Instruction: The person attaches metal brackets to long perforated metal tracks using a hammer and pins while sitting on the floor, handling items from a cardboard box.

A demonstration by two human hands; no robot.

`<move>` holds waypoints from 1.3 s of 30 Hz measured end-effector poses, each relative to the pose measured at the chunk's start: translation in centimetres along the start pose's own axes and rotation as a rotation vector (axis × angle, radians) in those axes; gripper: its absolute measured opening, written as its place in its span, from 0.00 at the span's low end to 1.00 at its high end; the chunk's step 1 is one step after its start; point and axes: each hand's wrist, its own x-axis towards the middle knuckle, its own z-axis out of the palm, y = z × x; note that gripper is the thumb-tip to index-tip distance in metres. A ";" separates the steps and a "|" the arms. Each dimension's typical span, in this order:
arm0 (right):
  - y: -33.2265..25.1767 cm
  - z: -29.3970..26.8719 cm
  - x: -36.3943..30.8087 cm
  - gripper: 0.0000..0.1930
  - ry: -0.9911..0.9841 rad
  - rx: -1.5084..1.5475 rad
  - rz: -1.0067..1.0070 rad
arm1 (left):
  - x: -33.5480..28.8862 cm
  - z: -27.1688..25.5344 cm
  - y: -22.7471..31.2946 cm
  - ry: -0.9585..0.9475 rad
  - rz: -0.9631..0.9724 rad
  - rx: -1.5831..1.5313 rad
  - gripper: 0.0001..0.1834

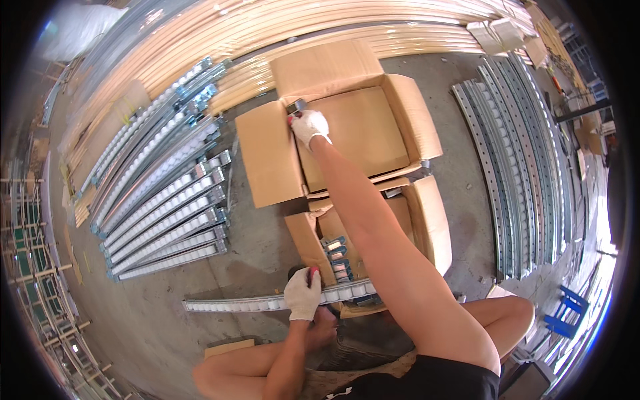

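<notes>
A roller rail, a metal channel with a row of white rollers, lies across in front of my legs. My left hand, in a white glove with a red patch at the fingers, is closed around it. With my arm stretched forward, my right hand, also gloved, is at the left wall of the far cardboard box. A small metal bracket shows at its fingertips, which look closed on it. The nearer cardboard box holds several metal brackets; my right forearm hides part of it.
Several roller rails are stacked on the floor at the left. More metal rails lie at the right. Long tan tubes in plastic wrap run along the back. A blue plastic object sits at the far right.
</notes>
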 end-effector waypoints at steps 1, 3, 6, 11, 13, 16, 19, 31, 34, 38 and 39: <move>0.5 -0.6 0.3 0.23 -0.080 0.107 0.003 | 0.1 0.1 -0.1 0.022 0.013 -0.019 0.16; -1.5 -2.9 -2.7 0.19 -0.360 0.562 0.148 | 0.6 -0.7 0.3 0.118 -0.054 -0.085 0.14; 1.4 -11.9 -6.9 0.16 -0.465 0.714 0.076 | 6.2 -2.8 5.2 0.280 0.189 -0.163 0.13; 10.3 -21.3 -13.7 0.14 -0.277 0.828 0.046 | 22.4 -2.0 13.4 0.107 0.272 0.002 0.23; 12.9 -24.1 -16.1 0.14 -0.269 0.713 0.077 | 28.1 0.6 15.5 -0.030 0.064 0.250 0.37; 14.4 -28.0 -21.2 0.16 -0.276 0.910 0.225 | 30.2 4.6 18.1 -0.095 -0.244 0.526 0.61; 18.5 -28.3 -24.7 0.16 -0.178 1.043 0.194 | 26.6 6.2 23.6 0.010 -0.287 0.757 0.67; 25.4 -30.2 -26.9 0.13 -0.049 1.148 0.313 | 25.3 -15.6 28.0 -0.020 0.109 -0.748 0.23; 25.4 -32.0 -27.6 0.15 -0.017 1.191 0.390 | 19.2 -17.6 33.4 0.139 0.250 -0.821 0.27; 27.4 -32.3 -28.9 0.16 0.039 1.249 0.408 | 27.3 -6.2 34.5 0.171 0.452 -0.796 0.28; 27.7 -32.5 -29.2 0.15 0.068 1.302 0.418 | 27.6 -3.2 36.9 0.169 0.386 -0.521 0.25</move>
